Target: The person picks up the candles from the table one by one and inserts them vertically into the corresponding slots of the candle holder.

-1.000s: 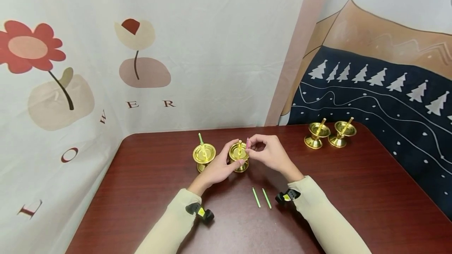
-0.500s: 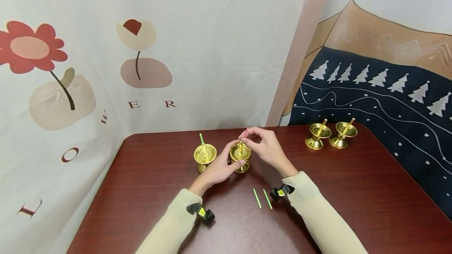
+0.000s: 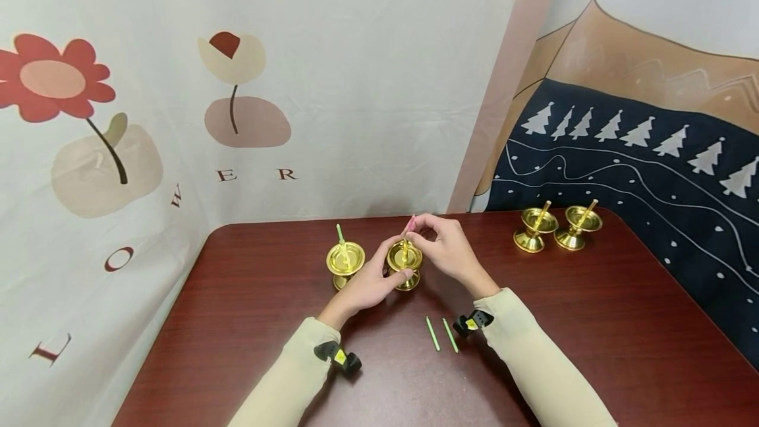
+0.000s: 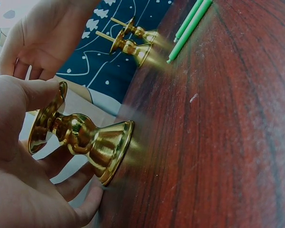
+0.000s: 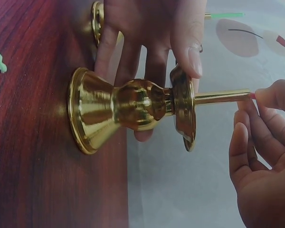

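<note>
My left hand (image 3: 366,282) grips a gold candle holder (image 5: 138,102) by its dish, thumb on the rim and fingers behind the stem. The holder stands upright on the table, with a thin tube rising from the dish. Between thumb and fingertips, my right hand (image 3: 449,244) pinches a small pink candle (image 3: 410,223). In the right wrist view the candle's pink end (image 5: 252,95) sits right at the mouth of the tube; most of it is hidden by the fingers. Just left stands another gold holder (image 3: 346,257) bearing an upright green candle (image 3: 340,234).
Two green candles (image 3: 433,335) lie on the dark red wooden table (image 3: 249,321), near my right wrist. At the back right stand two more gold holders, one (image 3: 531,242) beside the other (image 3: 570,240), their tubes bare. A printed curtain (image 3: 367,84) hangs behind the table.
My right hand has brought the pink candle up and left, from beside the dish to above the tube, then stayed nearly still. My left hand keeps its grip on the holder.
</note>
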A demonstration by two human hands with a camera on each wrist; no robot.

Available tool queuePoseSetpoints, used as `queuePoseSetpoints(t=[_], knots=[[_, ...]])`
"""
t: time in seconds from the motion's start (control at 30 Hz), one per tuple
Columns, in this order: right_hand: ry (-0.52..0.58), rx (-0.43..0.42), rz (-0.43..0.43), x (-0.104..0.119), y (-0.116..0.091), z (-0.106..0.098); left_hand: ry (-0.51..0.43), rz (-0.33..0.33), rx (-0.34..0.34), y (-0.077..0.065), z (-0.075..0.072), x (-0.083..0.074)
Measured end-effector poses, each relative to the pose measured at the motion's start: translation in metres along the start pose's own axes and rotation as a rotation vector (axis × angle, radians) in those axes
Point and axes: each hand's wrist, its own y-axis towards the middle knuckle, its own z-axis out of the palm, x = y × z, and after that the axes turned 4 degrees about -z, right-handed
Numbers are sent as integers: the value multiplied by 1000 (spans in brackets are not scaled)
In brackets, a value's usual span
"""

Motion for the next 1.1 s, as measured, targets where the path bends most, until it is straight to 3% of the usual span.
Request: queuePoseSetpoints(t=[0.77,1.1], knots=[[-90,38,-130,2,3,-4,-3,19,12,0,-1,2],[-93,31,-136,3,4,-4,9,45,-11,3,1,14]])
